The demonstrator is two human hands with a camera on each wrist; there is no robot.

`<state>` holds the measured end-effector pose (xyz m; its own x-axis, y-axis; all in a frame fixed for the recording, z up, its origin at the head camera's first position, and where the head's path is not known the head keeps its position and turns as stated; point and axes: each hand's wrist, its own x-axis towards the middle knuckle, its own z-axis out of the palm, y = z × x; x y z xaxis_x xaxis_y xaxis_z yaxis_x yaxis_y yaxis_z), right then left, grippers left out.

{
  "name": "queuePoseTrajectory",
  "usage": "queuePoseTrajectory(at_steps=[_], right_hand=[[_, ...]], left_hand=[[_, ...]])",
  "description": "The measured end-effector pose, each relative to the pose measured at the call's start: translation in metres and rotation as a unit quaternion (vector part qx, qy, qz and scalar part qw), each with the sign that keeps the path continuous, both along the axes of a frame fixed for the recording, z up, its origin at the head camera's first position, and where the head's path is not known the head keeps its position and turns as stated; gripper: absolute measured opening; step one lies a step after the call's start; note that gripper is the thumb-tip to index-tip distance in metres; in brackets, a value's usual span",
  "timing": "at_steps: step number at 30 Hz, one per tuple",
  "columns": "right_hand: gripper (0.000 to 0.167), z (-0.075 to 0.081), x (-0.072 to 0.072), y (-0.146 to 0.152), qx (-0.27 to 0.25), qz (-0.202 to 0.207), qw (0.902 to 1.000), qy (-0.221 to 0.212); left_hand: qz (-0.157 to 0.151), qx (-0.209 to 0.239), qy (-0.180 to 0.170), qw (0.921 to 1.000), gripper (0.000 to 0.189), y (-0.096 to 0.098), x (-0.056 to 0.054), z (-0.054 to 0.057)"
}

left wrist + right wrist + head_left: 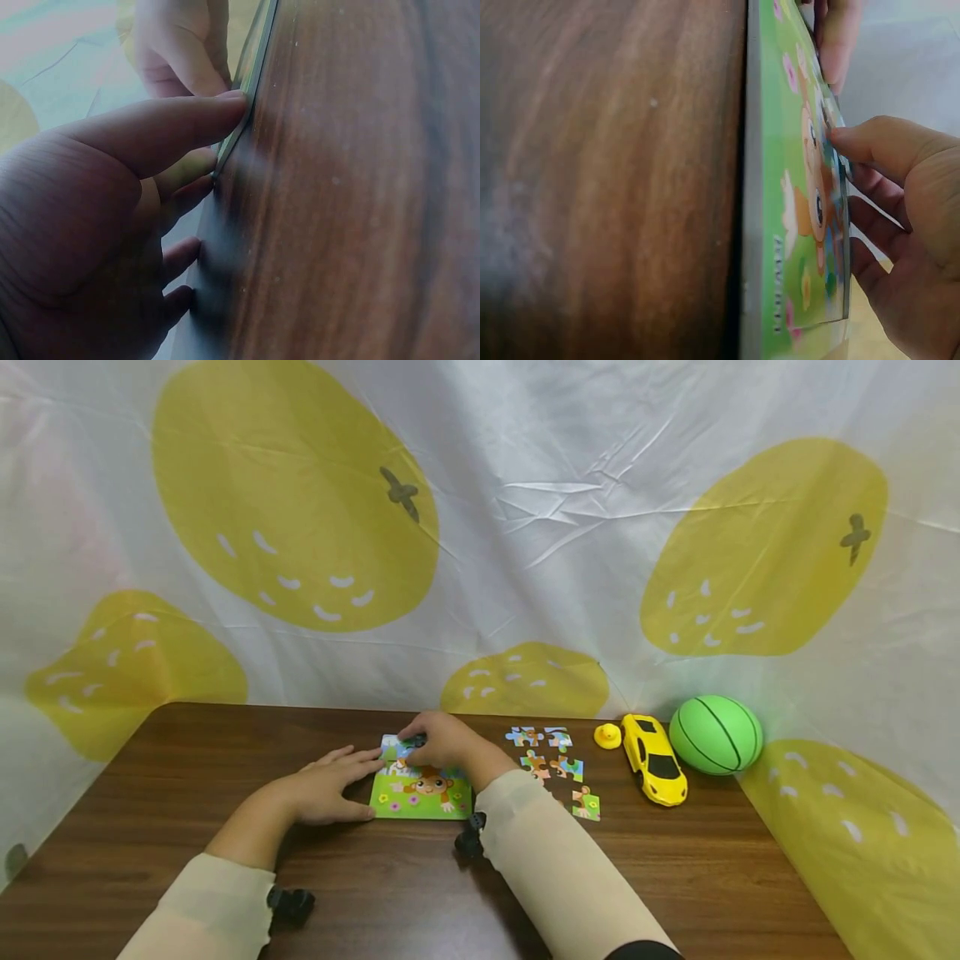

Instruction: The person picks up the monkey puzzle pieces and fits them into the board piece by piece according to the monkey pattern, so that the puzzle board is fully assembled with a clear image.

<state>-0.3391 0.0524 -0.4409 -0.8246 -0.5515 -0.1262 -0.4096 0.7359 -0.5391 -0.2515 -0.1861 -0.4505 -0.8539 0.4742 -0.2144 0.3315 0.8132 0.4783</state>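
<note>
Puzzle (422,795) lies right of the left hand's (324,788) straightened fingers and beneath the right hand's (444,745) bent ones, whose grip I cannot tell.

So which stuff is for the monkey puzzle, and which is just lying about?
For the puzzle:
- monkey puzzle
- loose puzzle pieces, to its right
- left hand, at the puzzle's left edge
- right hand, at its upper part

Just lying about:
- yellow duck
- yellow toy car
- green ball
</note>
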Motion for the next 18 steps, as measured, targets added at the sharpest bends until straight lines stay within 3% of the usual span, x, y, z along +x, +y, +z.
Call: queuePoseTrajectory(at_steps=[18], right_hand=[[0.042,-0.0007,-0.0002,-0.0031,0.045,0.01,0.9988,0.018]], left_hand=[[0.0,0.006,0.003,1.0,0.087,-0.0001,-0.0002,-0.0007]])
